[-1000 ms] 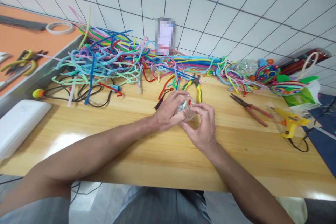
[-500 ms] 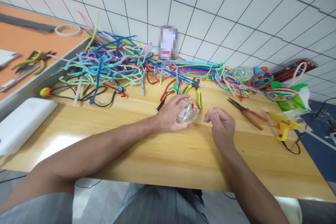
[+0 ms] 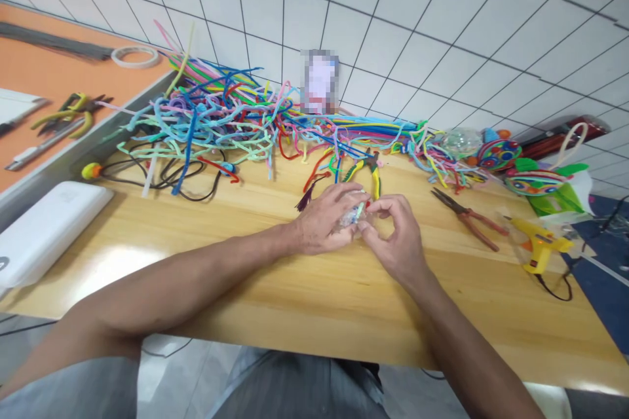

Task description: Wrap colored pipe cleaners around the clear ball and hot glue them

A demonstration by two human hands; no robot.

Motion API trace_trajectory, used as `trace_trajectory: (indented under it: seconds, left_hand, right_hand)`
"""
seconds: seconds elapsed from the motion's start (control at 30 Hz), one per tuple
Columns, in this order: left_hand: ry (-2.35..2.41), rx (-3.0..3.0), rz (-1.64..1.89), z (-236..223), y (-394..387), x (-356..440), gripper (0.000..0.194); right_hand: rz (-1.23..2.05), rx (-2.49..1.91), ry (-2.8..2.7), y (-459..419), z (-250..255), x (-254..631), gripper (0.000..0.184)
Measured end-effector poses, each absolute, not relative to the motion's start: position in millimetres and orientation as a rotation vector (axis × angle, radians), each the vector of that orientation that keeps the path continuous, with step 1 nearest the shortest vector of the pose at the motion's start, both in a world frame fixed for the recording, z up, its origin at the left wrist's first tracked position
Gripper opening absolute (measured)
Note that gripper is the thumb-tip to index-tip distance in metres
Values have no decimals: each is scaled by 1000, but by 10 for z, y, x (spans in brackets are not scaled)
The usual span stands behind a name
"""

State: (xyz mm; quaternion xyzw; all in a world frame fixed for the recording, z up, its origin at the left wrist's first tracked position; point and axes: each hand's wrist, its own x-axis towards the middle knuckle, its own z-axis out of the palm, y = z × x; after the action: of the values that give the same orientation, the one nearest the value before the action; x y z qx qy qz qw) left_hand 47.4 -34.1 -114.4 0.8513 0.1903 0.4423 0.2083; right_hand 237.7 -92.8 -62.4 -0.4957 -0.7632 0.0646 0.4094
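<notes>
My left hand (image 3: 327,219) is wrapped round a clear, rounded plastic piece (image 3: 352,215) that shows green, blue and red bits. Much of it is hidden by my fingers. On its right side, the thumb and index finger of my right hand (image 3: 398,232) grip the edge, with a small red bit beside the fingertip. Just behind my hands lie yellow-and-green handled pliers (image 3: 376,178). A dark purple tassel (image 3: 305,198) rests on the table behind my left wrist.
Tangled pipe cleaners (image 3: 211,121) line the wall. Red-handled pliers (image 3: 469,216) and a yellow glue gun (image 3: 539,242) lie right. Decorated ornaments (image 3: 535,180) sit at the back right. A white power bank-like block (image 3: 59,226) is at left, near a black cord (image 3: 164,173).
My right hand has moved left from the bare table and taken hold of the clear plastic piece's right side. My left hand keeps its grip. The view has shifted slightly.
</notes>
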Motion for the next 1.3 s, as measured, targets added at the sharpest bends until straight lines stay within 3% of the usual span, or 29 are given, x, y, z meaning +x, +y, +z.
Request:
trace_trajectory:
  seconds: [0.43, 1.03, 1.3]
  left_hand:
    - [494, 2419, 1249, -1115, -380, 490, 68]
    - [592, 2496, 1152, -1128, -374, 486, 65]
    - [619, 2498, 1128, -1116, -397, 473, 66]
  right_hand:
    - [188, -1236, -1876, -960, -674, 2382, 22]
    - [373, -1208, -1797, -921, -743, 2469, 14]
    - [322, -1233, -1803, -935, -728, 2456, 19]
